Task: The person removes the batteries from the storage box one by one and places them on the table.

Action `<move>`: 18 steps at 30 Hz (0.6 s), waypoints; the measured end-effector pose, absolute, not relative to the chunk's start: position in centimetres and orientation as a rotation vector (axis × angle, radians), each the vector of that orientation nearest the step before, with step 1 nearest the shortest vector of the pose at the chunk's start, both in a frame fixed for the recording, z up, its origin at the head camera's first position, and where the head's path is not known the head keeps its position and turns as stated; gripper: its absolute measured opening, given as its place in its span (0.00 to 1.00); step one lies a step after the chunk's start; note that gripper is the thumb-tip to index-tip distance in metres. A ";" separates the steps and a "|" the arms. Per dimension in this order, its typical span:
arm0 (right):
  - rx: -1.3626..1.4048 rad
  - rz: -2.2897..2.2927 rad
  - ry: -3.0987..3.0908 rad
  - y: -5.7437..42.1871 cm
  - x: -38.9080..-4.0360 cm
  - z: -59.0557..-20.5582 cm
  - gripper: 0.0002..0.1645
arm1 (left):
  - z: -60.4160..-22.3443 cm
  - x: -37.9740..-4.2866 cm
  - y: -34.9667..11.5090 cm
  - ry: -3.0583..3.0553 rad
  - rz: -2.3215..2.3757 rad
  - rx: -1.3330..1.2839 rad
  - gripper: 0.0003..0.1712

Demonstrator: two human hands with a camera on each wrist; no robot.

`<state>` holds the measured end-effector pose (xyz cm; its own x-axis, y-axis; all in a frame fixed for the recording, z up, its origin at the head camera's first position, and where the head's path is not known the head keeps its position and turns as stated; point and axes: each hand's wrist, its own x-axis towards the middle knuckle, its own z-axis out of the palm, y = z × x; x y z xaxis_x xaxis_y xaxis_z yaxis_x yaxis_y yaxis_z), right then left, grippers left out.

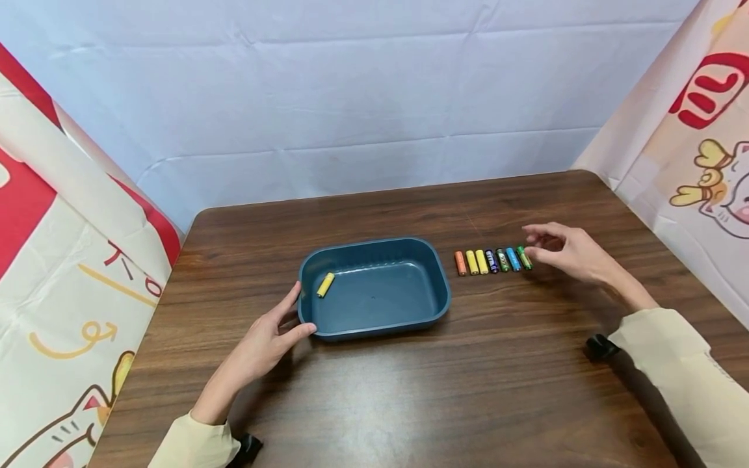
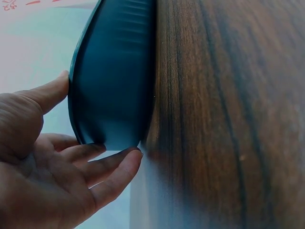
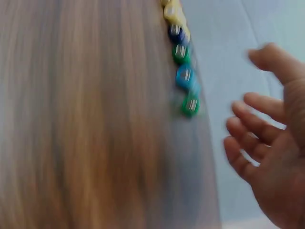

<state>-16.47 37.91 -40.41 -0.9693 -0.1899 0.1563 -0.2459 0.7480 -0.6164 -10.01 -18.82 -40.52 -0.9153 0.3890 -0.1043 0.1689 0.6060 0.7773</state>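
Note:
A dark blue plastic tray sits on the table, with a yellow battery lying at a slant inside its left end. My left hand holds the tray's left end, thumb at the near rim and fingers along the outer wall; the left wrist view shows the same hold at the tray wall. Right of the tray several batteries lie side by side: orange, yellow, purple, green and blue. Beside the green battery at the row's right end, my right hand hovers with fingers apart, holding nothing.
The brown wood-grain table ends at a pale cloth backdrop. Printed cloths hang at left and right. A black strap piece shows by the right sleeve. The right wrist view is blurred.

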 end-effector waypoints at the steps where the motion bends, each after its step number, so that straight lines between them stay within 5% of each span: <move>1: 0.346 1.056 -2.800 37.2 -16.3 -40.1 0.27 | -40.5 -10.0 -18.9 2.570 1.203 0.456 0.50; 8: 0.350 1.139 -2.594 30.6 -15.7 -37.2 0.18 | -40.6 -10.0 -18.9 2.563 1.206 0.449 0.50; 18: 0.553 1.232 -2.565 20.9 -15.5 -35.0 0.18 | -40.6 -10.0 -19.0 2.574 1.203 0.454 0.50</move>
<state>-15.49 20.93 -35.05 -0.8989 -0.2303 0.3728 -0.4349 0.5722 -0.6953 -10.04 -18.96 -40.59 -0.9163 0.3866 -0.1045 0.1679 0.6077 0.7763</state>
